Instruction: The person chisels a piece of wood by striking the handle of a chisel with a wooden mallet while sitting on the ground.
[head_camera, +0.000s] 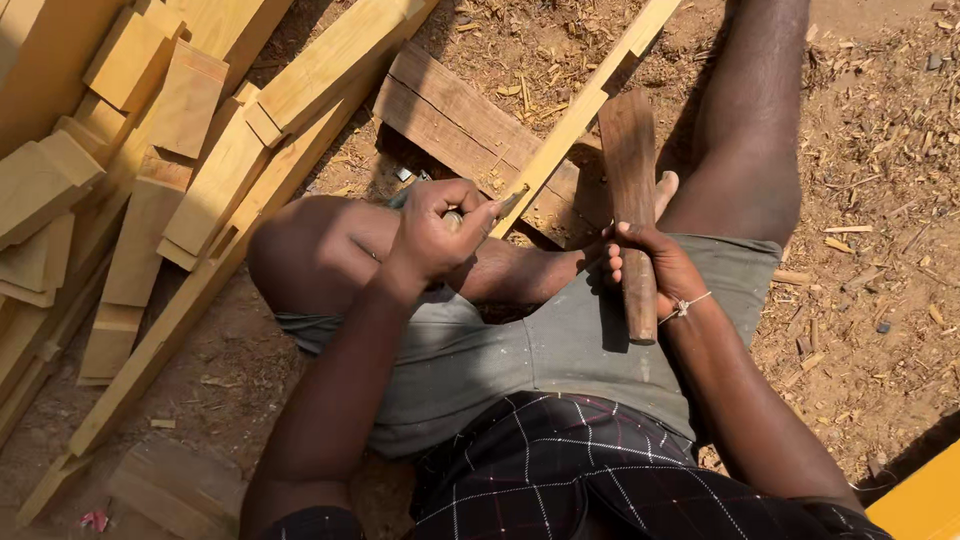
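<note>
- The left hand (432, 232) is clenched around a chisel (470, 213); only a bit of its handle and its metal tip show, the tip set against a pale wooden strip (585, 105).
- The strip is long, narrow and yellowish, running diagonally over the person's legs and across a darker, weathered plank (455, 125).
- The right hand (650, 265) grips a dark brown wooden mallet (632, 190), a worn, upright club.
- Pale cut timber pieces (150, 150) lie stacked on the ground at the left; wood chips (880, 120) litter the dirt on the right.
</note>
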